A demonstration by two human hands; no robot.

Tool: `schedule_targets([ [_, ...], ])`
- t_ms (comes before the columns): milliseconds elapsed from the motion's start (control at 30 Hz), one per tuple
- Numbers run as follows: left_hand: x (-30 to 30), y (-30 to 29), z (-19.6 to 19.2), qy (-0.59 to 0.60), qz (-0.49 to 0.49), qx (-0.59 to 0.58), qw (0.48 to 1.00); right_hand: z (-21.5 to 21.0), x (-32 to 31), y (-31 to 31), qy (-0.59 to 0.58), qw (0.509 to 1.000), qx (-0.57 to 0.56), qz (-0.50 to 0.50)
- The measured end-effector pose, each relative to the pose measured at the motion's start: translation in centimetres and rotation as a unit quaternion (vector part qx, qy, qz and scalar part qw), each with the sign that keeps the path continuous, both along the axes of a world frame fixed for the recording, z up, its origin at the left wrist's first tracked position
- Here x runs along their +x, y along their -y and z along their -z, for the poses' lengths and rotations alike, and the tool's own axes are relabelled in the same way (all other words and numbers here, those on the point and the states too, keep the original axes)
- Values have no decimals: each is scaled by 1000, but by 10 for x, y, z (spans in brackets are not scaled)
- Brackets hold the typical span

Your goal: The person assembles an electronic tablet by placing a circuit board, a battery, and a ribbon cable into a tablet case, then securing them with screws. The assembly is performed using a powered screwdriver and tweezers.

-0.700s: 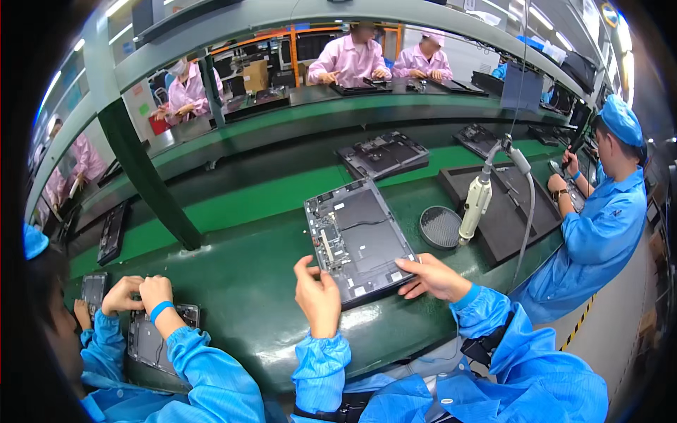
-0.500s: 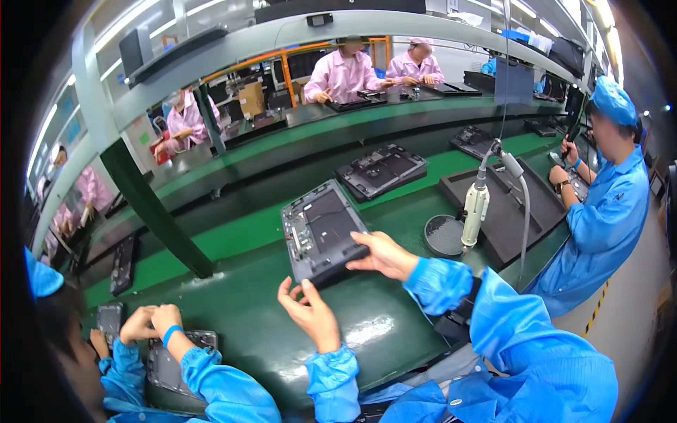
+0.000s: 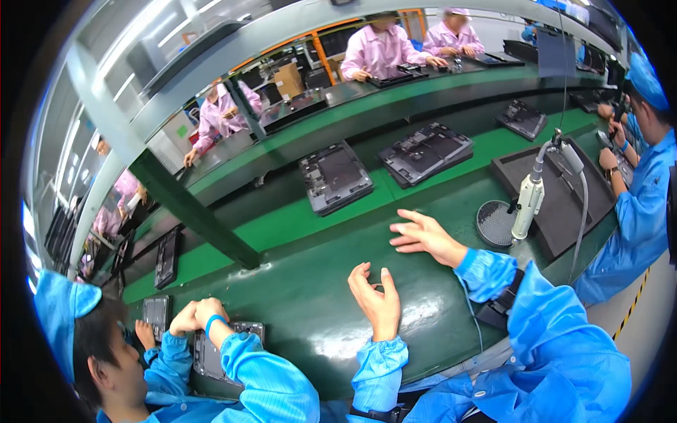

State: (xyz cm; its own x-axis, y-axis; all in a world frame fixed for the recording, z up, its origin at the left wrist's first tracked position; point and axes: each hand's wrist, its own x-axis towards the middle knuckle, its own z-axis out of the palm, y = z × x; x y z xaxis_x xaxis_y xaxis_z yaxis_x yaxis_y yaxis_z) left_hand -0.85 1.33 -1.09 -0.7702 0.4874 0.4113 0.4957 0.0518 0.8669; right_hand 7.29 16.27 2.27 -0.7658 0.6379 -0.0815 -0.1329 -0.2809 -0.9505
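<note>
My left hand (image 3: 378,302) is over the green bench with its fingers apart and nothing in it. To its upper right, my right hand (image 3: 431,240) reaches out, fingers spread and also free of any object. Beyond both hands, a dark tablet housing (image 3: 335,178) with its inner parts showing rests on the bright green strip, apart from my fingers. Just right of it lies a stack of similar opened tablet housings (image 3: 425,153), slightly tilted to the bench line.
A hanging electric screwdriver (image 3: 527,208) is at my right, beside a round dish (image 3: 496,223) and a black foam tray (image 3: 557,190). A dark post (image 3: 194,208) stands at the left. Co-workers in blue sit on both sides; the left one bends over a tablet housing (image 3: 209,356).
The tablet housing has left my hands and now lies on the green strip. Both hands have drawn back and opened. The whole view has shifted left.
</note>
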Motion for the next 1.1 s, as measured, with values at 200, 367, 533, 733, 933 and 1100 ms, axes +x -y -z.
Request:
schedule_targets([
  [200, 6, -20, 5, -37, 22, -47, 998, 15, 58, -4, 43, 978, 165, 119],
  [367, 17, -90, 4, -92, 94, -48, 990, 17, 63, -5, 39, 924, 330, 187],
  [533, -34, -188, 1, -141, 15, -142, 980, 19, 66, -2, 29, 913, 355, 199],
  [733, -97, -271, -11, -23, 12, -393, 919, 21, 63, 7, 1, 912, 356, 202],
  [933, -96, -280, -35, 216, 87, -367, 901, 21, 73, 0, 4, 925, 320, 203],
  [1100, -86, -257, -28, 297, 71, -282, 909, 25, 70, -4, -6, 927, 278, 251],
])
